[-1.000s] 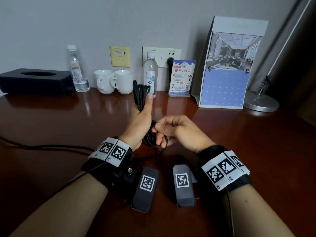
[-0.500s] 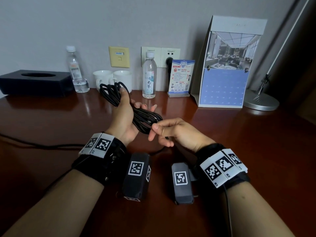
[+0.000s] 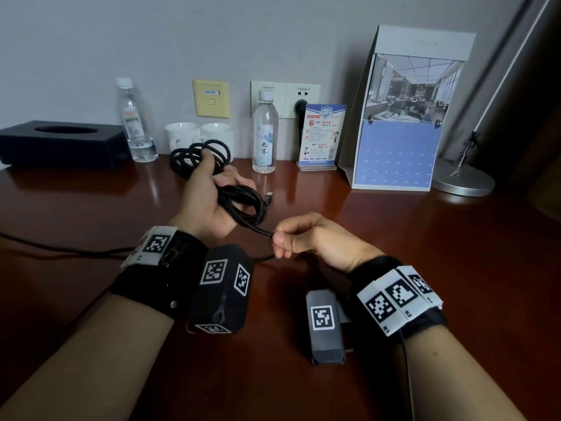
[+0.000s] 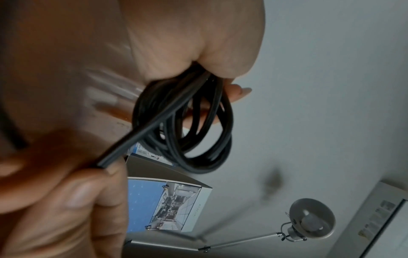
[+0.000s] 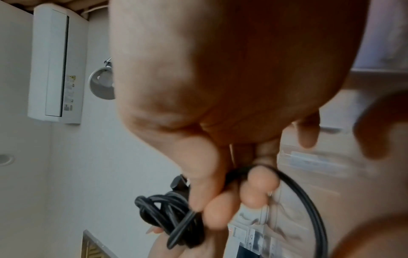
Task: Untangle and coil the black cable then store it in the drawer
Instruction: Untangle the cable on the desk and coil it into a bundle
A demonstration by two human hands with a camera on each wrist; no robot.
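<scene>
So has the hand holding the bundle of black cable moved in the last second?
Yes. The left hand with the black cable swung left, from before the labelled bottle towards the mugs.

My left hand (image 4: 176, 43) grips the looped black cable (image 4: 198, 132); my right hand (image 4: 55, 200) pinches one strand beside it. A calendar (image 4: 167, 206) shows beyond my right hand.

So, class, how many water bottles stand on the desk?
2: one water bottle stands at the back left beside the black tissue box; the other bottle stands below the wall sockets.
</scene>
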